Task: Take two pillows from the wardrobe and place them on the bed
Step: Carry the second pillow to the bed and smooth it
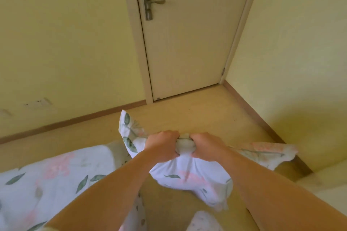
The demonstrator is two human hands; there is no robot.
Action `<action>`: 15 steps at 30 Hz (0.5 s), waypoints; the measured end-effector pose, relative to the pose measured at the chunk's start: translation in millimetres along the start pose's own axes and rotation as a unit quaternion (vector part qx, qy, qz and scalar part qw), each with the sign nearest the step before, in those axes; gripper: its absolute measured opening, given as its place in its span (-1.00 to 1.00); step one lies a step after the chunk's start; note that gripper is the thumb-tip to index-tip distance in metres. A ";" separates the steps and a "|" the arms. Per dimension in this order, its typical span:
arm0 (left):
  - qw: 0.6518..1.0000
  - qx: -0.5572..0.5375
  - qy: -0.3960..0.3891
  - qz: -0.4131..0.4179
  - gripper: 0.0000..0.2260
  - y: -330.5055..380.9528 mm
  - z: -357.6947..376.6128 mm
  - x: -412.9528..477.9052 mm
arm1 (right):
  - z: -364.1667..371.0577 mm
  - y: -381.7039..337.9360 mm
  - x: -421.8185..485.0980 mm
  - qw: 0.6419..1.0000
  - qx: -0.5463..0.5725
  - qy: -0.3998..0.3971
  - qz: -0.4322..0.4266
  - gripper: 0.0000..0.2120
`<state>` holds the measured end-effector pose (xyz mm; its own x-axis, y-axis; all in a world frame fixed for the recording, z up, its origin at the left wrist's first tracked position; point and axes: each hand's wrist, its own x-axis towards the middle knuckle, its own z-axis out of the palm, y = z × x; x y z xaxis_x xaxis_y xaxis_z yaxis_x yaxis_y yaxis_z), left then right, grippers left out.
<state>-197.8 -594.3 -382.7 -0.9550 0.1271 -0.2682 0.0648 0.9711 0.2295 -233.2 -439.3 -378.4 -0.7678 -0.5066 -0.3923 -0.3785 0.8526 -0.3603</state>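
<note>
Pale yellow walls and a closed white door fill the upper view; a tan floor runs below them to a brown skirting. Lower left, a large floral cloth mass in the same leaf-and-blossom print as the pillow lies low and runs off the frame edge. Whether it is the other pillow or bed linen cannot be told. At centre the pillow hangs in the air above the floor, bunched at its top edge, one corner sticking up to the left and another trailing out to the right. The left hand and right hand sit side by side, nearly touching, each with fingers curled tight into a gathered fold of the case; both grip the pillow and nothing else. Judged step: carrying, with the pillow out of the wardrobe and not yet set down. The next move likely calls for turning toward the bed, lowering the pillow flat and loosening both fists so the bunched case spreads out. Wardrobe not in view. Bed not clearly in view: a pale blurred surface at lower right may be its edge, unsure. The pillow's lower end is partly hidden behind the right forearm. Small items: lever door handle; wall socket, faint.
</note>
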 end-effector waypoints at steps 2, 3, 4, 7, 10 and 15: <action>1.000 -0.002 0.014 -0.026 -0.76 -27.9 -15.9 15.9 | -16.5 -17.2 36.1 0.999 -0.020 -0.004 -0.028 -0.83; 0.999 -0.003 0.019 -0.041 -0.75 -41.9 -23.0 24.2 | -24.7 -25.8 54.8 0.998 -0.034 -0.008 -0.043 -0.85; 0.998 -0.003 0.025 -0.057 -0.75 -56.1 -29.7 33.2 | -32.4 -33.7 75.1 0.997 -0.047 -0.012 -0.057 -0.87; 0.993 -0.009 0.040 -0.110 -0.75 -99.4 -49.6 67.7 | -55.3 -54.1 141.8 0.992 -0.078 -0.018 -0.097 -0.91; 0.986 -0.021 0.052 -0.159 -0.76 -142.5 -73.6 111.6 | -76.1 -70.2 215.6 0.988 -0.089 -0.020 -0.127 -0.87; 0.969 -0.062 0.039 -0.235 -0.74 -211.4 -112.6 174.6 | -111.4 -101.1 327.1 0.977 -0.091 -0.057 -0.182 -0.80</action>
<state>-410.9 -800.1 -372.7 -0.8901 -0.3432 -0.2999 -0.4129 0.8857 0.2121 -503.7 -677.0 -375.9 -0.5069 -0.7824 -0.3617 -0.7091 0.6171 -0.3411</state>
